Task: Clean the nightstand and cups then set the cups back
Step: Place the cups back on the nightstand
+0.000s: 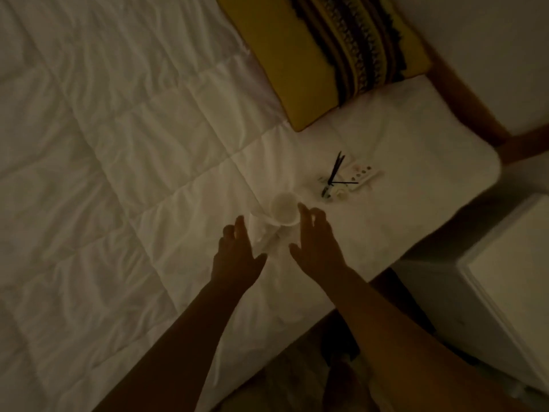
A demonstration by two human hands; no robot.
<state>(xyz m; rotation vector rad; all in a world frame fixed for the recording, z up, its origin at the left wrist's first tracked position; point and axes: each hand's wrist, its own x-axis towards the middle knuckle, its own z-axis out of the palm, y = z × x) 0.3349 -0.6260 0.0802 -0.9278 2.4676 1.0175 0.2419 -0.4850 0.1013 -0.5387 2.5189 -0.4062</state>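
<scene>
A white cup [283, 209] stands on the white bed cover, mouth up, with a crumpled white cloth or tissue [264, 233] beside and below it. My right hand [316, 239] reaches in from the right with spread, straight fingers, its fingertips at the cup's right rim. My left hand [237, 254] hovers just left of the cloth with its fingers extended, holding nothing. The white nightstand [505, 281] stands to the right of the bed.
Thin black stirrer sticks [337, 171] and small white sachets [361, 175] lie on the bed cover beyond the cup. A yellow patterned cushion [320, 58] lies at the head of the bed. The room is dim. My feet show on the floor below.
</scene>
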